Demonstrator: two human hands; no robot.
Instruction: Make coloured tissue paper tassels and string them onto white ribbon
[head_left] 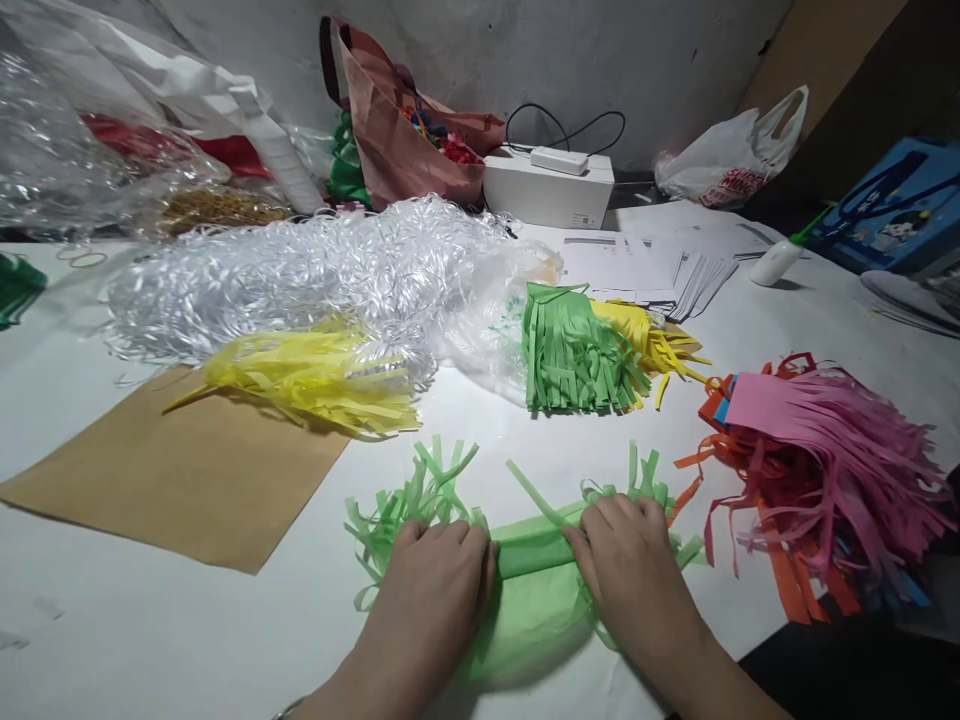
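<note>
Both my hands press down on a light green tissue-paper sheet [529,545] with fringed ends, rolled into a tube at its middle. My left hand [431,590] lies over the roll's left part, fingers curled on it. Over the right part rests my right hand [634,570], fingers bent and gripping the paper. Loose green fringe [409,495] sticks out beyond each hand on the white table [150,630].
A brown paper sheet [187,470] lies at left with a yellow tassel [315,380] on it. Behind are clear plastic strands [300,270], green [570,350] and yellow fringe stacks, pink and orange fringes [817,450] at right, a white box [547,190], papers, bags, a glue bottle [780,260].
</note>
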